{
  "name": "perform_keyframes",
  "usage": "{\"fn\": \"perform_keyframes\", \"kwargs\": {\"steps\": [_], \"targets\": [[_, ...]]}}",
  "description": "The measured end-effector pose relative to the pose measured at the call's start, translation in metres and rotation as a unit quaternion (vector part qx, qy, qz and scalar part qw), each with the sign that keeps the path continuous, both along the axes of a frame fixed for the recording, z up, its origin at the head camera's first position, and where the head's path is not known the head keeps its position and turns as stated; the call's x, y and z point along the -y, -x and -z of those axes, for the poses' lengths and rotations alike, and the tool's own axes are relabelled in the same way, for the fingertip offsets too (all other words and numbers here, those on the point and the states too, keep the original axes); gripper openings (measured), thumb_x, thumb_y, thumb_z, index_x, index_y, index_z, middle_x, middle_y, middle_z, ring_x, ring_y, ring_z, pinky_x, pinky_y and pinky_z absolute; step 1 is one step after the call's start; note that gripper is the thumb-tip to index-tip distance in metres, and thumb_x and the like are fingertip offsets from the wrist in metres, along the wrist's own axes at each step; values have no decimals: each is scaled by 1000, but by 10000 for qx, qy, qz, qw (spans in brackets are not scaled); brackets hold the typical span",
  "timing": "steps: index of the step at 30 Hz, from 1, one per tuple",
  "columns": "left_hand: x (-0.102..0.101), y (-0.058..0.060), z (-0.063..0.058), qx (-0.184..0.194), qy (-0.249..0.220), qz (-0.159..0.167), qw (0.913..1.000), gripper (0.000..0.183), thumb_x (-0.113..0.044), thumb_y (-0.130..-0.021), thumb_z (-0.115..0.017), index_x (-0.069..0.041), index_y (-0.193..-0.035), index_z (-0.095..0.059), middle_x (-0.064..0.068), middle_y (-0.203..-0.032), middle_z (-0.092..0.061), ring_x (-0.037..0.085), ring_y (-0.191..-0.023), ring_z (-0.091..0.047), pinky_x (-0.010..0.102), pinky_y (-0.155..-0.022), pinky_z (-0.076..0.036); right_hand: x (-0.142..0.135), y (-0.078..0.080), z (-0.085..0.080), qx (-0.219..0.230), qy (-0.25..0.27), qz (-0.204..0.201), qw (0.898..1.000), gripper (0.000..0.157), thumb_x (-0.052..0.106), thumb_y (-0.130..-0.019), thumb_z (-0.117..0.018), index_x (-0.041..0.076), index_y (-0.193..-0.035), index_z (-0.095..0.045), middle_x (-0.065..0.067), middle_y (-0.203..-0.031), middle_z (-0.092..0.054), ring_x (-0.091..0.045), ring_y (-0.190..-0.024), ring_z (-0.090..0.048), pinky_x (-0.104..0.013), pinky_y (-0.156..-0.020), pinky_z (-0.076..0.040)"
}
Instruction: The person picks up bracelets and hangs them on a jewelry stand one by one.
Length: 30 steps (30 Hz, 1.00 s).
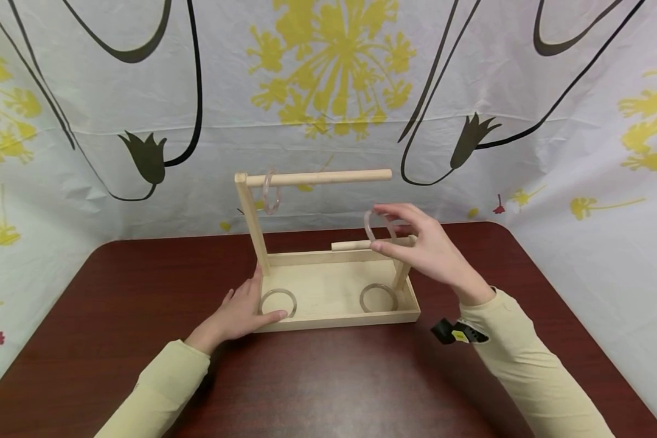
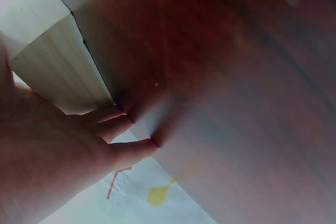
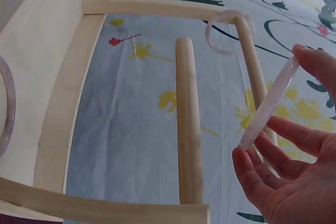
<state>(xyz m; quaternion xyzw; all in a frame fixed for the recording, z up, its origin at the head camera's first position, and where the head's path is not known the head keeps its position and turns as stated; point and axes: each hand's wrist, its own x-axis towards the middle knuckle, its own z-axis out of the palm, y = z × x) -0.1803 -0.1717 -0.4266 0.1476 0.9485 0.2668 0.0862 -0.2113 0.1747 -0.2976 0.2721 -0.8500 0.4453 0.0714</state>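
My right hand (image 1: 431,252) pinches a pale pink translucent bangle (image 3: 269,104) between thumb and fingertips, tilted, above the short lower bar (image 1: 350,246) of a wooden bangle stand. In the right wrist view, a gap separates this bangle from the bar. The left hand (image 1: 244,310) rests at the left front corner of the stand's tray (image 1: 328,286), straight fingers along its outer side and thumb over the front rim. A second pinkish bangle (image 1: 266,194) hangs on the long upper bar (image 1: 334,177), near its post.
Inside the tray lie two bangles, a left one (image 1: 278,290) and a right one (image 1: 380,285). The stand is on a dark reddish-brown table (image 1: 328,377). Behind it hangs a white floral cloth (image 1: 213,121). The upper bar's free end points right, the lower bar's left.
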Motion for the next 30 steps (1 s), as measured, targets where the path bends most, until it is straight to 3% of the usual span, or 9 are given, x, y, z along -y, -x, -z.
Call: {"fn": "perform_keyframes", "kwargs": {"steps": [7, 16, 23, 30], "targets": [[1, 1, 1, 47, 36, -34, 10000, 115, -62, -86, -61, 4, -151, 7, 30, -149, -28, 42, -137, -27, 69, -104, -14, -5, 3, -5, -39, 132, 21, 9999, 54, 14, -84, -77, 11, -134, -57, -3, -130, -54, -20, -114, -53, -39, -94, -45], [1, 1, 1, 79, 5, -34, 10000, 115, -61, -86, -61, 5, -151, 7, 29, -150, -27, 41, -138, -26, 69, -104, -14, -10, 10, -14, -120, 163, 269, 9994, 57, 17, -86, -75, 12, -138, -54, -4, -133, -52, -27, -116, -52, -41, -99, -41], [0, 1, -1, 76, -20, -48, 10000, 115, -61, -86, -62, 5, -151, 7, 29, -149, -28, 42, -138, -26, 69, -104, -13, -10, 17, -20, -222, 460, 420, 9978, 58, 13, -85, -75, 11, -139, -53, -7, -130, -54, -20, -117, -49, -39, -98, -41], [0, 0, 0, 70, -25, -69, 9999, 115, -60, -85, -63, 5, -151, 6, 29, -149, -28, 41, -138, -27, 69, -104, -14, -12, 25, -23, -313, 612, 423, 9967, 62, 14, -88, -72, 18, -145, -47, -9, -134, -52, -24, -119, -49, -42, -98, -40]]}}
